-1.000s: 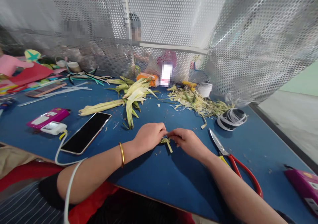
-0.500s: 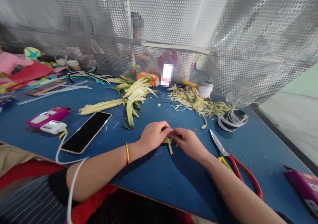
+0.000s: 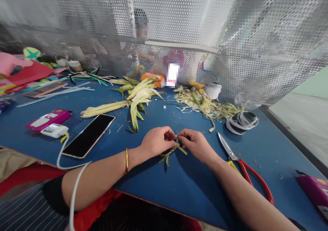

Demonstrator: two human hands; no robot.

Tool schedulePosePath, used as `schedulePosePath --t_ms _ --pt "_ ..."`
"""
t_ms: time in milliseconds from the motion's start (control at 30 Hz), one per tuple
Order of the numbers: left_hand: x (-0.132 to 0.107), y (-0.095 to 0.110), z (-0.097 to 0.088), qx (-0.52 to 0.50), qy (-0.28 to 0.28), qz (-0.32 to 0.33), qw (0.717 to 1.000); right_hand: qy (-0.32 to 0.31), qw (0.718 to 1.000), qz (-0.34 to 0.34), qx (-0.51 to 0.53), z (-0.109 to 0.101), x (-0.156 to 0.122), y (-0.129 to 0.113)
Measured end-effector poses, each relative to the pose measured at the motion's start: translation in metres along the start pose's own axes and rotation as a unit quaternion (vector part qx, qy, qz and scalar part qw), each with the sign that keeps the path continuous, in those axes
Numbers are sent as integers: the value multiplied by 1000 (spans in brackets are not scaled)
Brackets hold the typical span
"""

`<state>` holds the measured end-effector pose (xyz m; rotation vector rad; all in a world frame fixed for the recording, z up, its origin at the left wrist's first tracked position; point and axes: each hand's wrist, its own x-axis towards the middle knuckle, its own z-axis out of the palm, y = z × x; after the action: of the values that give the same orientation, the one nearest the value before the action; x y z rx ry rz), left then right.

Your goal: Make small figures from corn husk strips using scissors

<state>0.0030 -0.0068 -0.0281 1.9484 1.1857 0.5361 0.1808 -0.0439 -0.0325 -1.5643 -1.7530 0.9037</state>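
Between my hands is a small bundle of green corn husk strips (image 3: 172,151), with loose ends sticking out below the fingers. My left hand (image 3: 157,142), a gold bangle on its wrist, is closed with thumb and fingers pinching the bundle. The fingertips of my right hand (image 3: 196,144) pinch at its upper right side, almost touching the left ones; the exact bit they grip is partly hidden. To the right lie large scissors (image 3: 228,147) with red handles, blades apart. A pile of corn husks (image 3: 139,96) lies beyond my left hand.
A black-screened phone (image 3: 89,135) and a purple power bank (image 3: 50,120) with a white cable lie left. Husk scraps (image 3: 197,103) and a spool of white cord (image 3: 242,123) are at the back right. A perforated plastic curtain (image 3: 179,19) hangs behind, with people beyond it.
The husk bundle has turned, and more of its strips now show below my left hand. My fingers have shifted slightly apart, still pinching.
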Motion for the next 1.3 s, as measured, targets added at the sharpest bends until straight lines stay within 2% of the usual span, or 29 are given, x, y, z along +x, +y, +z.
schedulePosePath --t_ms 233,400,700,800,1033,1300 --pt "3 -2 10 48 36 3 998 9 1000 3 29 0 2 4" --pt "5 -3 12 60 38 -8 997 25 998 -6 51 1 2 4" --pt "5 -5 12 75 40 29 996 11 998 -27 55 -2 2 4" --pt "5 -4 10 47 37 25 998 -2 1000 -28 13 -6 2 6" --pt "4 1 3 21 43 30 998 -44 983 -105 -146 -12 1 9" --pt "6 0 2 8 54 20 998 -41 982 -111 -145 -10 0 7"
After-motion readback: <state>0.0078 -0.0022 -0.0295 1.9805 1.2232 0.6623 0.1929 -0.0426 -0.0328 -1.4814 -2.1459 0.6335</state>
